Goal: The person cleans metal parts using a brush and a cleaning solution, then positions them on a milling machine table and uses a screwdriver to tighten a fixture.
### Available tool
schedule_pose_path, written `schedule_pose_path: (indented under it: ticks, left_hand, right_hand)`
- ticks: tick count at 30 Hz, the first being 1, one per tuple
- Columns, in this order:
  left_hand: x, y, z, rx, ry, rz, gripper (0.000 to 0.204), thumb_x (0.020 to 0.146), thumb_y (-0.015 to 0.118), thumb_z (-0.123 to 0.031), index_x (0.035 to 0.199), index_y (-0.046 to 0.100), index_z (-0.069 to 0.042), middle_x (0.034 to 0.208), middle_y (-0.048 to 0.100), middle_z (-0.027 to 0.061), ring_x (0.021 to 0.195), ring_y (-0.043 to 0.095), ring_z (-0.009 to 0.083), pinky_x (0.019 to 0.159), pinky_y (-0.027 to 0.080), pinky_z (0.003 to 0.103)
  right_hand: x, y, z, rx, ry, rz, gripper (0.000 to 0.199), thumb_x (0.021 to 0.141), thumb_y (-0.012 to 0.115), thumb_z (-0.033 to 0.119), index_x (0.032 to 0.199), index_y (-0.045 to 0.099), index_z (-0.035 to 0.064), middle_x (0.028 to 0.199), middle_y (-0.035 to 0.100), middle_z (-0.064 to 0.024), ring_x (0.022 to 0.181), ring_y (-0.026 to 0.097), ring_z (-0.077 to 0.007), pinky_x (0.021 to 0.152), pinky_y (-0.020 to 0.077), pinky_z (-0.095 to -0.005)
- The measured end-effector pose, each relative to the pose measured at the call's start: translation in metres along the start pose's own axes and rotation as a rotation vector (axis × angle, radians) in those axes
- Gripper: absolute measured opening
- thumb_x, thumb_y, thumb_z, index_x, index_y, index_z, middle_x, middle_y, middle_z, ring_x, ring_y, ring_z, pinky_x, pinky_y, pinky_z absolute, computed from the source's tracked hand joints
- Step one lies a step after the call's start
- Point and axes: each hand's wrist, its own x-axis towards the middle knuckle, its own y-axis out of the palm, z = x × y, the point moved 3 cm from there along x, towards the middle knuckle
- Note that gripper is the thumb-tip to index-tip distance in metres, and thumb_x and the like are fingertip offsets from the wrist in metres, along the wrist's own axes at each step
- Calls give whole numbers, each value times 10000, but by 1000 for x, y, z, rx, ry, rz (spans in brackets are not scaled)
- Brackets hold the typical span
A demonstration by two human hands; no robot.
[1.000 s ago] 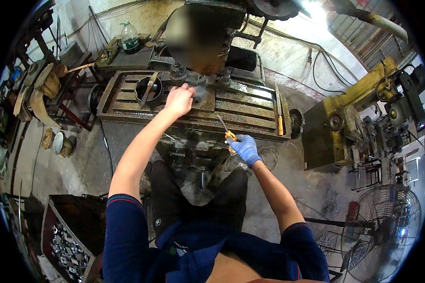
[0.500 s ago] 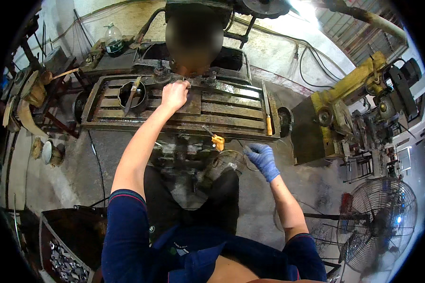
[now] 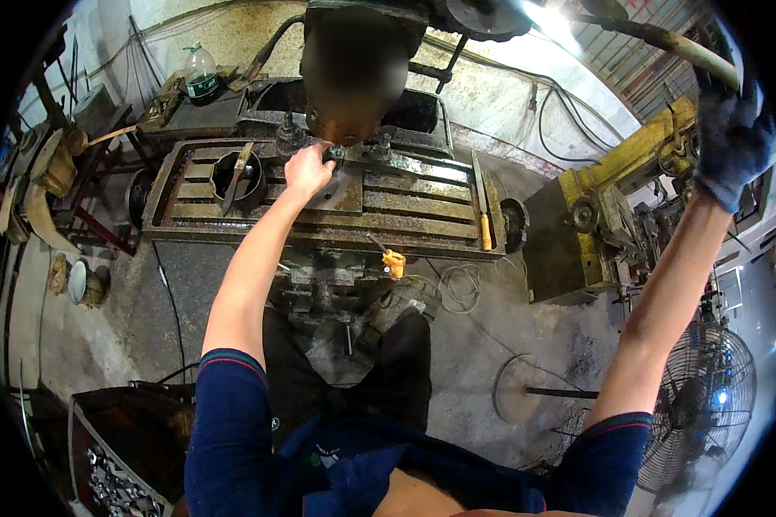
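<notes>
My bare left hand (image 3: 309, 171) is at the clamping fixture on the slotted machine table (image 3: 422, 207), just below the dark machine head, whose middle is blurred. Its fingers are bent together, and whatever they hold is too small to make out. Up at the far right, my right hand (image 3: 737, 151) wears a blue glove. It is closed around the end of a long metal lever (image 3: 664, 39) that slopes down from the top of the machine.
On the table sit a round black pot (image 3: 238, 179) with a brush across it and a file (image 3: 482, 202) with a yellow handle. An orange switch box (image 3: 393, 264) hangs at the front edge. A standing fan (image 3: 694, 414) is at right, a metal scrap bin (image 3: 121, 448) at lower left.
My right hand has risen from beside the table's front right to the lever at upper right. My left hand stays at the fixture, shifted slightly.
</notes>
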Motion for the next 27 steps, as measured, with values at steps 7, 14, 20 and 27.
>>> schedule_pose_path:
  ticks: [7,14,20,27]
  left_hand:
    - [4,-2,0,54,-58,17,285,696,674,-296,850,657,-57,828,644,159,818,620,317,724,493,406]
    - [2,0,3,43,-54,-36,290,689,687,-302,784,651,-31,787,642,169,783,626,326,696,498,411]
    - [1,-4,-1,38,-55,-45,271,692,684,-286,771,656,-28,788,641,170,786,625,326,694,497,414]
    - [1,-5,0,39,-44,-45,274,683,685,-272,784,658,-19,773,639,172,761,622,335,683,499,415]
  right_hand:
    - [-54,47,30,-1527,-268,-95,322,747,648,15,1052,543,9,951,634,-99,841,611,-178,787,481,-254]
    - [-123,73,17,-718,70,-395,176,756,525,-121,905,533,-29,881,561,-138,934,605,-346,862,464,-394]
    - [-145,69,4,-223,204,-338,365,932,378,288,867,571,-15,853,551,-114,1032,515,-300,910,361,-366]
    - [-159,79,-2,-207,170,-399,387,908,426,337,868,581,-15,973,588,-182,998,538,-313,903,368,-401]
